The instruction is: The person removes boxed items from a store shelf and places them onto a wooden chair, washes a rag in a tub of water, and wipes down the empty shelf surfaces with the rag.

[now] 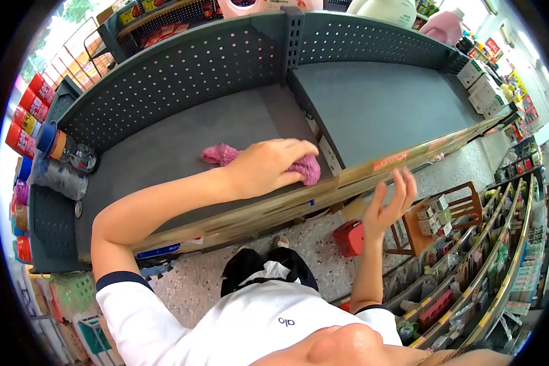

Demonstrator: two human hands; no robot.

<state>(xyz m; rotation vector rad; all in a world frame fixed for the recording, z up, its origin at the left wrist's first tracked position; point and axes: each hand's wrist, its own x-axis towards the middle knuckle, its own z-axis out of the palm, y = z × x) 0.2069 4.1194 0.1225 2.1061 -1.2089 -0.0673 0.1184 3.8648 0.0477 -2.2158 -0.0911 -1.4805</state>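
My left hand [271,163] presses on a bunched pink cloth [307,169], with its fingers wrapped round it, at the front edge of the left grey shelf board [165,137]. Part of the cloth sticks out to the left of the hand. To the right, my right hand [391,202] is raised in front of the shelf's front rail [354,177], fingers apart and slightly curled, holding nothing.
Bottles and a plastic-wrapped pack [60,177] stand at the shelf's left end. White boxes [485,91] sit at the far right. Behind me are a wooden chair [427,235] with small boxes, a red container [349,238] and long stocked racks [457,293]. Jugs [387,11] stand beyond the perforated back panel.
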